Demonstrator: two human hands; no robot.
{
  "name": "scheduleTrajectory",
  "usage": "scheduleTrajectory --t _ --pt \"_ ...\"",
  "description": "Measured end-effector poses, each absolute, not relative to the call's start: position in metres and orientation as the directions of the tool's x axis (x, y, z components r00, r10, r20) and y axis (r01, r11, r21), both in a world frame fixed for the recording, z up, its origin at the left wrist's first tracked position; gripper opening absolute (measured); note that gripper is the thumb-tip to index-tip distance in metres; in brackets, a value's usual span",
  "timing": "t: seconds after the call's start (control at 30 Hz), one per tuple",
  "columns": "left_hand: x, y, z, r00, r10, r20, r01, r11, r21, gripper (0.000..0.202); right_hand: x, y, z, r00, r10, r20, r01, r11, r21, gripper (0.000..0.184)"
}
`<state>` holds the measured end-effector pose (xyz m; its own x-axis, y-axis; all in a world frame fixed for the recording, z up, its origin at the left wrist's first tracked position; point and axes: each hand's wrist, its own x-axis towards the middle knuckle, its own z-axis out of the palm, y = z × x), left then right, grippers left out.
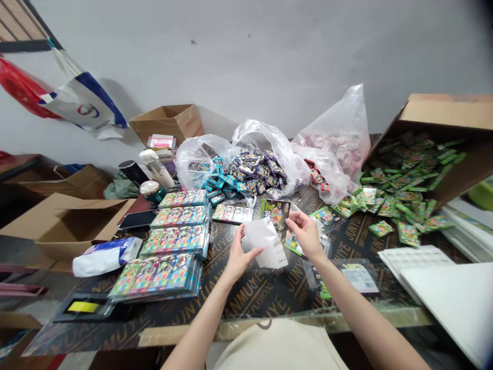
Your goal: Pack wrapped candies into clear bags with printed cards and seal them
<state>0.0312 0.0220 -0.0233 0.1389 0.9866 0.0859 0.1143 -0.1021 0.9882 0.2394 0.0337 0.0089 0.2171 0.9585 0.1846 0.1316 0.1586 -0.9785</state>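
My left hand (238, 256) holds a white, translucent-looking sheet or sleeve (265, 242) by its left side, thumb stretched across the lower edge. Between the thumb and fingers of my right hand (305, 234) is a dark printed card (276, 211) with green lettering and a colourful picture. That card stands just behind the upper right of the white piece, partly overlapped by it. Beneath and beside my right hand lie more printed cards (324, 217) and clear plastic sleeves. A flat row of colourful packets (232, 214) lies just beyond my left hand.
Stacked printed packs (156, 275) line the left. Plastic bags of blue packets (219, 177), purple packets (262, 172) and red packets (318, 174) stand behind. A tipped carton (442, 110) spills green packets (400, 200) at right. White boards (450, 298) lie front right; bottles (157, 169) stand back left.
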Motion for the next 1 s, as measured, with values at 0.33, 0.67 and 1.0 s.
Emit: scheduleTrajectory --t 0.33,0.67,1.0 --pt "0.042 0.021 -0.016 0.074 0.986 -0.152 -0.224 0.165 0.961 0.039 0.244 0.019 0.009 0.268 0.933 0.240 0.320 0.149 -0.936 0.022" --pt "0.035 0.018 -0.020 0.176 0.920 -0.351 -0.408 0.393 0.824 0.029 0.287 0.043 -0.010 0.454 0.849 0.272 0.449 0.046 -0.893 0.039" --pt "0.049 0.007 -0.040 0.109 0.914 -0.391 -0.501 0.390 0.773 0.031 0.260 -0.003 -0.034 -0.131 0.988 -0.087 0.261 -0.050 -0.964 0.033"
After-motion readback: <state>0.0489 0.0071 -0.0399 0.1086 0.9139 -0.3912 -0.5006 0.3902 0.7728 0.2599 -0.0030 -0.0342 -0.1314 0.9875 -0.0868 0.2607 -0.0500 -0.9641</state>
